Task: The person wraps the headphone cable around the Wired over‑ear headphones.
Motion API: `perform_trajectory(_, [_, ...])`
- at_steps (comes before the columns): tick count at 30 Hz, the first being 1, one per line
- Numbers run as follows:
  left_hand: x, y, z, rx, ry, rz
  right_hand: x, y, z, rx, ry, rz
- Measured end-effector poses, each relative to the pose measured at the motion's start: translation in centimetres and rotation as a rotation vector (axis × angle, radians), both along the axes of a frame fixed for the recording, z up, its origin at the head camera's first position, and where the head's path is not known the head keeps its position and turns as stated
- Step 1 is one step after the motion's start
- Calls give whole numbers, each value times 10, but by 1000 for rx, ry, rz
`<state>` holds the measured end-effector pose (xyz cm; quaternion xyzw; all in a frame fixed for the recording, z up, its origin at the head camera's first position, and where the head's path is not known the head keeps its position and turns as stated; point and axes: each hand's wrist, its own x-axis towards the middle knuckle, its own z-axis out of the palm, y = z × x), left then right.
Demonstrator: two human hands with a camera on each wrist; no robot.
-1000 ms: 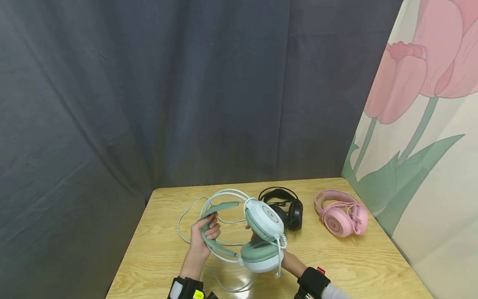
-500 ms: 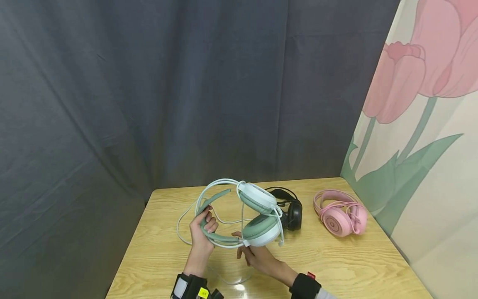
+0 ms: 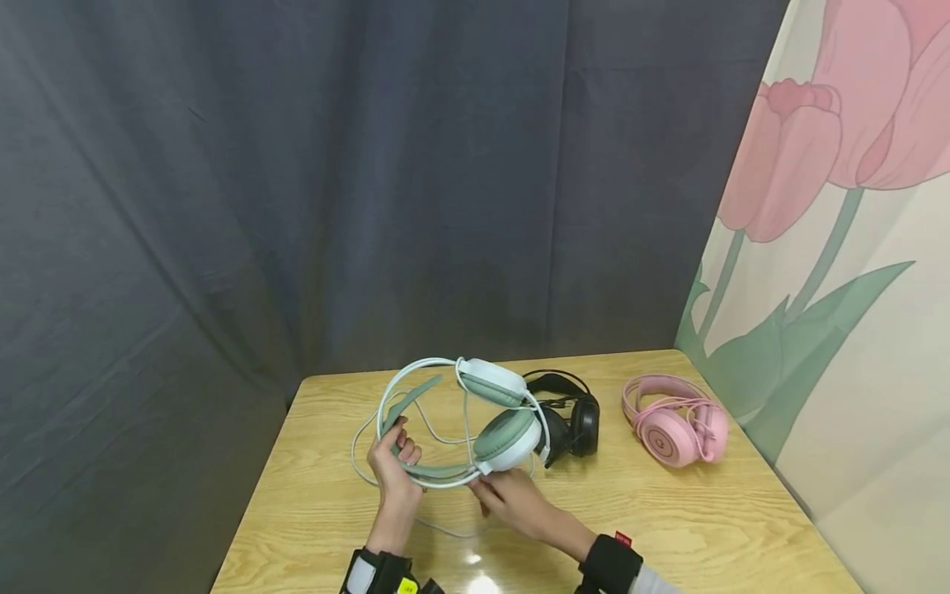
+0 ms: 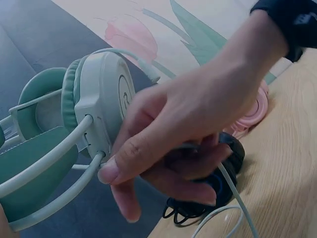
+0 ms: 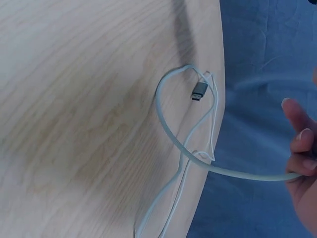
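Observation:
White over-ear headphones (image 3: 508,437) with green pads are held above the table, earcups to the right. My left hand (image 3: 395,466) grips their green-padded headband at the left. Beneath the lower earcup is my right hand (image 3: 523,505). In the left wrist view, the right hand's thumb (image 4: 111,171) touches a white headband rod beside an earcup. The headphone cable (image 5: 237,173) runs into the right hand's curled fingers in the right wrist view. Its loose length loops over the table to a grey USB plug (image 5: 199,90).
Black headphones (image 3: 586,425) stand just behind the held pair. Farther right lie pink headphones (image 3: 668,437), their cord wound around them. A dark curtain (image 3: 445,206) hangs behind the wooden table (image 3: 668,528), and a tulip-print wall covering (image 3: 853,371) borders the right side.
The white headphones have shifted left and slightly away from me, still in my left hand. My right hand has come from behind the earcups to below the lower one.

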<state>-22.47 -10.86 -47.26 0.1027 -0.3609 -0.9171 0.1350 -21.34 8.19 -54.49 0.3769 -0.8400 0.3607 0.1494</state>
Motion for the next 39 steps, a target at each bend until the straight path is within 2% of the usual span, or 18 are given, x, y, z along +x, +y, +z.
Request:
perform_trajectory(8, [2,-1,-4,-128,-49,112,0,7,2,7,-76,4])
perform_trajectory(15, [4,-2,-11,-166,-68,154,1,9,1,50,41,-12])
perform_trajectory(18, [5,-5,-14,-189,-76,176,2,12,2,79,61,-10])
perform_trajectory(23, [3,-11,-17,-248,-91,225,5,19,6,105,57,17])
perform_trajectory(27, [1,-19,-17,-320,-92,274,6,26,8,121,19,49])
perform_trajectory(31, [1,-24,-19,-334,-114,290,5,34,10,141,22,60])
perform_trajectory(39, [6,-26,-24,-369,-148,248,-3,50,19,201,131,13])
